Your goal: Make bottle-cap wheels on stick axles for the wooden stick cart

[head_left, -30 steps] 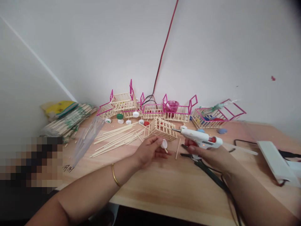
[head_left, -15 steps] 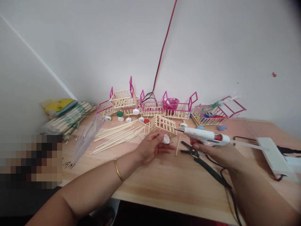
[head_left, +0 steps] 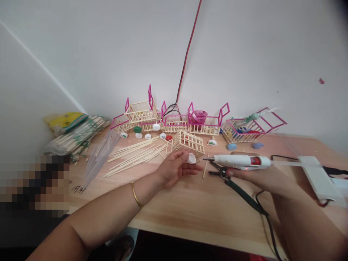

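Note:
Between thumb and forefinger, my left hand (head_left: pixel 174 168) pinches a white bottle cap (head_left: pixel 191 158), its hollow side facing me. My right hand (head_left: pixel 252 178) is wrapped round a white hot glue gun (head_left: pixel 241 161), whose metal nozzle points left toward the cap, a short way off it. A glue stick runs out of the gun's back, and a small orange light glows on its side. Just behind my left hand sits a small frame of bare sticks (head_left: pixel 187 144). Dark green-handled pliers (head_left: pixel 244 195) lie below the gun, beside a short loose stick (head_left: pixel 206 167).
Stick carts with magenta rails (head_left: pixel 176 125) and cap wheels line the wall, with a magenta cup (head_left: pixel 199 117) among them. Loose sticks (head_left: pixel 136 156) and bagged stick bundles (head_left: pixel 78 136) lie left. A white power strip (head_left: pixel 318 179) and cables lie right.
The glue gun has tilted to nearly level, its nozzle lower and slightly left. My left hand still holds the cap in about the same place. The view has shifted slightly.

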A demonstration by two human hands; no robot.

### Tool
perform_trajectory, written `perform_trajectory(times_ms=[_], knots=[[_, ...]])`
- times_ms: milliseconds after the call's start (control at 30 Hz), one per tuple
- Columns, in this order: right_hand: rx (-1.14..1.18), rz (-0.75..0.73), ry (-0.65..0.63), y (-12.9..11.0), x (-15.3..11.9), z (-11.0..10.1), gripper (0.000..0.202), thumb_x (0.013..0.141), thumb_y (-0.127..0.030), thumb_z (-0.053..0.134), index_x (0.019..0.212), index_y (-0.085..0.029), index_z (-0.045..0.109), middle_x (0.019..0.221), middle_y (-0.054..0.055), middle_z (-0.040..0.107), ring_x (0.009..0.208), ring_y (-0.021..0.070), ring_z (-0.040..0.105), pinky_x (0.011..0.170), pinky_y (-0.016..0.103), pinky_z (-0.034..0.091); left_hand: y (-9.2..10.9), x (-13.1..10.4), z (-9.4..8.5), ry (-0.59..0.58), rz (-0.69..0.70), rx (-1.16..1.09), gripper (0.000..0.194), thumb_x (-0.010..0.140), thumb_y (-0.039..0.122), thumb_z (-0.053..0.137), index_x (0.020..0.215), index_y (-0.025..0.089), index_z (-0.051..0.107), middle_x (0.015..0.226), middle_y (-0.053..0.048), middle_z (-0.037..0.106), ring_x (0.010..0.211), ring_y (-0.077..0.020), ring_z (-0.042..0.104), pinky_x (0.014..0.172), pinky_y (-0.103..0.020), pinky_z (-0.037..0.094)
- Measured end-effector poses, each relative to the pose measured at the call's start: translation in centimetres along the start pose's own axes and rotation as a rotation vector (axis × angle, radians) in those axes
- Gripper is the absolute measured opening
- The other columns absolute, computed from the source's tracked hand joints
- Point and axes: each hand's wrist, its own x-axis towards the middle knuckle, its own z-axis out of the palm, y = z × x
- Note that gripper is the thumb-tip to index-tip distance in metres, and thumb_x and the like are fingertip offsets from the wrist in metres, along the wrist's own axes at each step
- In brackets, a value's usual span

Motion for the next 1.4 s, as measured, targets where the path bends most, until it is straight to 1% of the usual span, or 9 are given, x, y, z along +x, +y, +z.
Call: perform_trajectory(times_ms=[100,167,400,667,900,1033,1267,1333,1400], knots=[[0.013,0.050,-0.097,0.5,0.1,0.0,0.043,0.061,-0.049,0.076,0.092,-0.019,0.074,0.094,0.009,0.075,0.084,0.0301,0.069,0.075,0.038,0.057,0.0,0.0,0.0,0.005,-0.003,-0.002,0.018,0.085,0.030,0.061,0.091,0.014,0.057,0.083,-0.004,0.066,0.076,-0.0196,0.071,0.062,-0.026,0.054],[-0.006,0.074,-0.107,0.8,0.2,0.0,0.045,0.061,-0.050,0.076,0.093,-0.019,0.073,0.095,0.009,0.075,0.086,0.0314,0.069,0.076,0.040,0.057,0.0,0.0,0.0,0.009,-0.003,-0.005,0.017,0.086,0.030,0.061,0.090,0.013,0.057,0.083,-0.004,0.065,0.076,-0.0200,0.071,0.062,-0.026,0.055],[-0.036,0.124,-0.120,0.7,0.1,0.0,0.044,0.060,-0.052,0.074,0.090,-0.021,0.075,0.096,0.008,0.075,0.090,0.0335,0.068,0.078,0.041,0.056,0.1,0.0,0.0,0.006,-0.003,-0.005,0.018,0.086,0.030,0.061,0.088,0.013,0.057,0.083,-0.005,0.065,0.078,-0.0217,0.071,0.060,-0.024,0.054],[-0.035,0.141,-0.073,0.1,0.1,0.3,0.038,0.057,-0.052,0.075,0.081,-0.022,0.074,0.088,0.006,0.076,0.083,0.0318,0.069,0.073,0.040,0.059,0.1,0.1,0.0,0.000,0.000,-0.017,0.018,0.086,0.029,0.060,0.090,0.012,0.056,0.083,-0.005,0.065,0.079,-0.0219,0.071,0.062,-0.024,0.055],[-0.082,0.126,-0.127,0.0,0.1,0.1,0.041,0.061,-0.053,0.071,0.089,-0.023,0.075,0.095,0.005,0.076,0.091,0.0323,0.068,0.080,0.041,0.057,0.1,0.0,0.1,0.022,-0.004,-0.013,0.015,0.087,0.027,0.059,0.091,0.013,0.057,0.087,-0.006,0.067,0.080,-0.0220,0.071,0.063,-0.025,0.055],[-0.095,0.175,-0.117,0.0,0.0,-0.1,0.041,0.061,-0.053,0.071,0.089,-0.023,0.075,0.096,0.005,0.075,0.094,0.0331,0.068,0.082,0.042,0.056,0.2,-0.1,0.2,0.033,-0.012,-0.015,0.013,0.088,0.025,0.057,0.092,0.013,0.057,0.087,-0.006,0.067,0.080,-0.0223,0.071,0.063,-0.025,0.055],[-0.156,0.190,-0.121,-0.5,0.0,0.0,0.036,0.062,-0.054,0.071,0.081,-0.024,0.073,0.087,0.003,0.076,0.086,0.0304,0.069,0.074,0.036,0.056,0.3,-0.1,0.2,0.031,-0.008,-0.017,0.014,0.087,0.026,0.059,0.091,0.012,0.057,0.086,-0.006,0.066,0.079,-0.0221,0.071,0.061,-0.023,0.056],[-0.175,0.159,-0.083,-0.3,0.1,-0.2,0.032,0.064,-0.052,0.070,0.078,-0.024,0.072,0.083,0.003,0.075,0.081,0.0288,0.069,0.070,0.035,0.056,0.3,-0.1,0.1,0.024,-0.002,-0.019,0.015,0.086,0.026,0.060,0.091,0.012,0.057,0.085,-0.006,0.066,0.078,-0.0221,0.071,0.062,-0.023,0.056],[-0.214,0.092,0.004,0.3,0.3,-0.5,0.030,0.066,-0.052,0.070,0.074,-0.023,0.068,0.076,0.003,0.073,0.073,0.0263,0.068,0.064,0.033,0.055,0.3,-0.1,0.1,0.020,0.003,-0.017,0.015,0.086,0.026,0.060,0.090,0.012,0.057,0.084,-0.006,0.066,0.078,-0.0218,0.071,0.063,-0.023,0.056]])
